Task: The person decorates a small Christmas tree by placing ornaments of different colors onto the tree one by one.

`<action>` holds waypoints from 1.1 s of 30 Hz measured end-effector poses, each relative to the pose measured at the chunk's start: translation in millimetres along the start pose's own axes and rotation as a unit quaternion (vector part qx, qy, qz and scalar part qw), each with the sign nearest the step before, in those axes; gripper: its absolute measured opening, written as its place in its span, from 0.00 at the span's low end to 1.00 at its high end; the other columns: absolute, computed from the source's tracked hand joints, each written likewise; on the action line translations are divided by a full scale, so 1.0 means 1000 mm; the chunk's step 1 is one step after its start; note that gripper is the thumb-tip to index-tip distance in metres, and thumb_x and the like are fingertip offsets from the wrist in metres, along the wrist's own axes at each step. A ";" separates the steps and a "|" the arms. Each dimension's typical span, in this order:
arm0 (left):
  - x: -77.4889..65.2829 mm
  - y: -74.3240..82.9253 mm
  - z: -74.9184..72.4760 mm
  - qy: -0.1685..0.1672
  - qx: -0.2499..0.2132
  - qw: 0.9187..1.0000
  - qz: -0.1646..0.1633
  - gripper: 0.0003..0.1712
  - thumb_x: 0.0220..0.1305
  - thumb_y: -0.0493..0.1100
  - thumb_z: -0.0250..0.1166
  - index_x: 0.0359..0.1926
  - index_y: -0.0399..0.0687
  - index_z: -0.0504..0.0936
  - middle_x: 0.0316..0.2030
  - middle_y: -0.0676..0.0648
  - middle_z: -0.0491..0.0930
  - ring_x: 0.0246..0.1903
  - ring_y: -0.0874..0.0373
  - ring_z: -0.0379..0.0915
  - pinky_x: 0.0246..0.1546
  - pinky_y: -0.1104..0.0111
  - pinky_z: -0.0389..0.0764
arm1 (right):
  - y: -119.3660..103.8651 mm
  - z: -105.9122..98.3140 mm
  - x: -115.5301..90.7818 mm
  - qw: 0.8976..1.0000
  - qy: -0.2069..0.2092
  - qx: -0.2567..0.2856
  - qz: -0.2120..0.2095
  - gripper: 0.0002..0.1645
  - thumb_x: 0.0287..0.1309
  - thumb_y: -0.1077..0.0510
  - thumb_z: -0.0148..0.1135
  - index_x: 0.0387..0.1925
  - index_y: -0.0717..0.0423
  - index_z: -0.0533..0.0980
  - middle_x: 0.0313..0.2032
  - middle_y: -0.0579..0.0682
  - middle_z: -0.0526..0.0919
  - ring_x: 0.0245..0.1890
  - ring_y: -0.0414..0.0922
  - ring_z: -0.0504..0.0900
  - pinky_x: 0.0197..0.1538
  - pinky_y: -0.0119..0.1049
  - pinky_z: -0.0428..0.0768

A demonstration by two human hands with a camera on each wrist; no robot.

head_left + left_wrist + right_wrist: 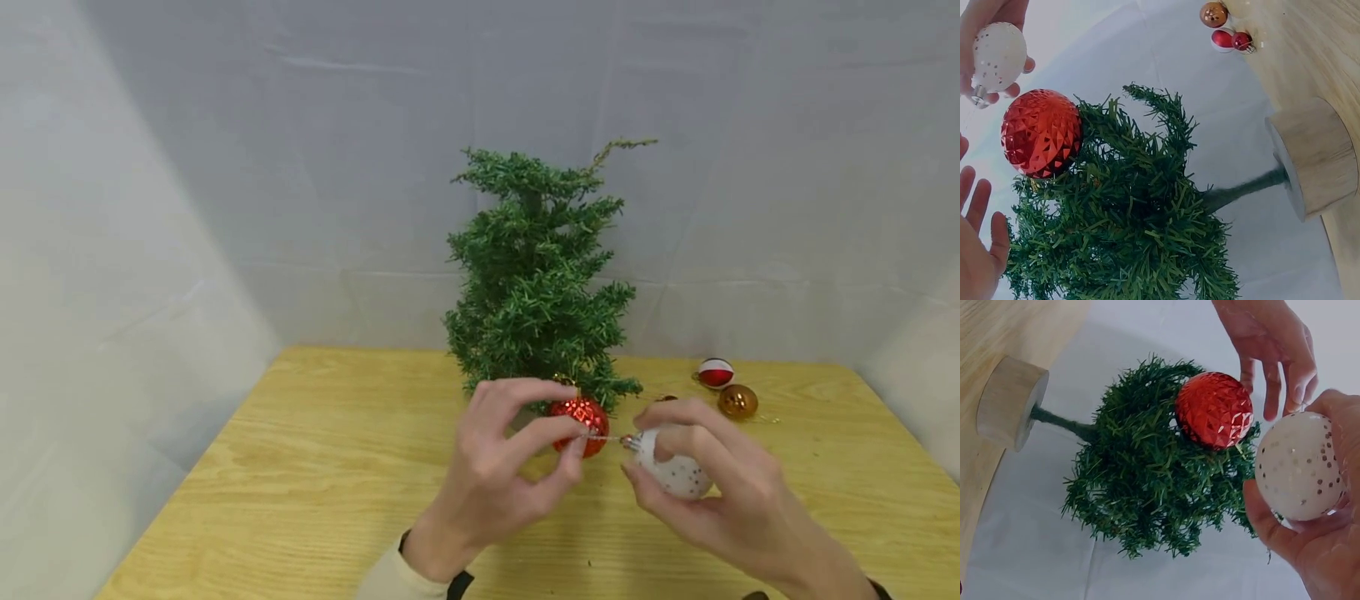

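My right hand [738, 483] grips a white Christmas bauble [1297, 465] with small dark and shiny dots, its metal cap pointing left in the head view. Thumb and index finger of my left hand [498, 462] pinch the thin string [603, 437] that runs from that cap. Just behind the left fingertips, a faceted red bauble [577, 417] hangs low on the front of a small green artificial Christmas tree [532, 283]. The left hand's pinch also shows in the right wrist view, close to the white bauble; in the left wrist view it falls partly outside the frame.
On the wooden table [300, 467], right of the tree, lie a red-and-white bauble [716, 373], a copper-coloured bauble [738, 402] and a small dark red bauble [1242, 41]. The tree stands on a round wooden base [1010, 403]. Pale cloth [360, 167] hangs behind.
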State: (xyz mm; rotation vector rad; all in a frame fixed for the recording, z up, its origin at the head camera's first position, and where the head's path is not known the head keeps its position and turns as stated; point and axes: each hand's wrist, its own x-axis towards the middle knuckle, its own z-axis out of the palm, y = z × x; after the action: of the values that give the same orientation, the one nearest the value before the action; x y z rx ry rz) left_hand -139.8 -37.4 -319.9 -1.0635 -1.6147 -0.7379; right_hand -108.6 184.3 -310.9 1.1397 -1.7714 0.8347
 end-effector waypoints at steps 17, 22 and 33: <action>0.000 0.004 0.007 0.009 0.006 0.999 0.036 0.05 0.61 0.42 0.66 0.36 0.50 0.87 0.45 0.46 0.85 0.44 0.57 0.80 0.46 0.68 0.77 | -0.007 0.007 0.009 0.997 0.006 -0.072 -0.010 0.19 0.75 0.53 0.55 0.30 0.58 0.83 0.31 0.50 0.81 0.27 0.39 0.77 0.29 0.22 0.75; -0.002 0.003 0.007 0.001 0.019 0.999 0.033 0.06 0.62 0.43 0.65 0.36 0.51 0.88 0.45 0.47 0.86 0.44 0.57 0.80 0.46 0.65 0.76 | -0.009 0.009 0.010 0.996 0.011 -0.088 -0.012 0.20 0.75 0.54 0.51 0.29 0.60 0.80 0.31 0.50 0.81 0.28 0.39 0.78 0.33 0.22 0.77; 0.001 0.004 0.003 -0.013 0.028 0.999 0.029 0.05 0.64 0.41 0.65 0.37 0.51 0.87 0.43 0.50 0.87 0.41 0.60 0.82 0.45 0.66 0.76 | -0.011 0.011 0.008 0.999 -0.005 -0.038 0.005 0.18 0.77 0.55 0.49 0.35 0.66 0.75 0.35 0.53 0.84 0.38 0.39 0.84 0.40 0.21 0.81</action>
State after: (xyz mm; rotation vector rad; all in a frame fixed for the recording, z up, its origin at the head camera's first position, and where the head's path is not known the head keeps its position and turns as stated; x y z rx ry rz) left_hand -137.7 -32.7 -319.6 -1.0788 -1.6115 -0.6398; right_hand -103.7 168.7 -307.5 1.0888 -1.8017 0.7625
